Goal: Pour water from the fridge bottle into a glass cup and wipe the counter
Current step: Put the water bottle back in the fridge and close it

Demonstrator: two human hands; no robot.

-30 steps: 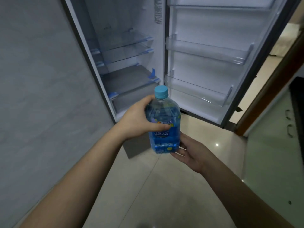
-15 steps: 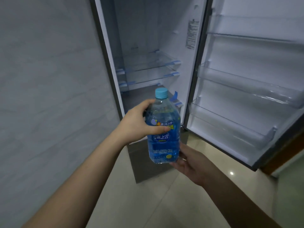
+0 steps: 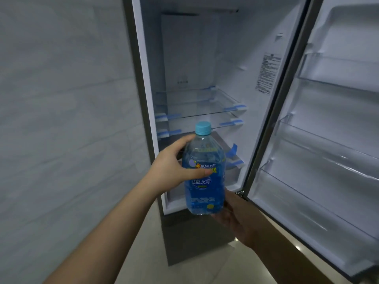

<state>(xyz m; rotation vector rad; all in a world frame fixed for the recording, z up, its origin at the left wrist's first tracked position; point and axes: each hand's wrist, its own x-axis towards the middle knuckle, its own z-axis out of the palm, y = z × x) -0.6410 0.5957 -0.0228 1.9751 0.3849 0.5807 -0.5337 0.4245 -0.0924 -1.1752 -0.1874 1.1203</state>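
A clear plastic bottle (image 3: 204, 181) with a blue label and a light-blue cap stands upright in front of the open fridge (image 3: 194, 68). My left hand (image 3: 174, 169) is wrapped around its upper body, thumb across the label. Under and behind the bottle's base lies my right hand (image 3: 235, 218), palm up, touching the bottom. The cap is on. No glass cup, counter or cloth is in view.
The fridge interior holds bare glass shelves (image 3: 196, 111). Its door (image 3: 328, 140) swings out to the right with several bare door bins. A grey tiled wall (image 3: 61, 119) fills the left. Beige floor tiles (image 3: 184, 269) lie below.
The view has tilted up and turned left, bringing the fridge interior to the centre. Both hands stay on the bottle, which keeps its place between them.
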